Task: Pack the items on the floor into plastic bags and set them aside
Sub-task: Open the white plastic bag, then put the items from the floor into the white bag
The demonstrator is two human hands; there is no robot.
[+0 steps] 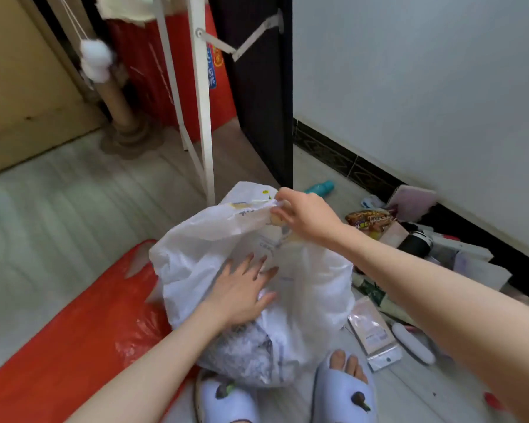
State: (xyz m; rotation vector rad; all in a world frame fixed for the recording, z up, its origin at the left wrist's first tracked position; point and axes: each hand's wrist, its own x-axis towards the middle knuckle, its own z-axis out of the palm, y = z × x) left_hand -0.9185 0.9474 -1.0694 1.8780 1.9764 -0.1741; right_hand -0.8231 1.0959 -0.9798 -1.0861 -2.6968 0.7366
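The white plastic bag [303, 294] stands upright on the floor before the slippers [344, 398], bulging, translucent, its mouth pointing up, pinched at the top by the right hand [306, 216] while the left hand [242, 291] rests flat-fingered against its side, beside a red bag [74, 346].

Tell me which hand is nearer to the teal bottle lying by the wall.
Right. The right hand pinches the top edge of the white plastic bag, just below-left of the teal bottle. The left hand lies flat on the bag's front, lower and farther away.
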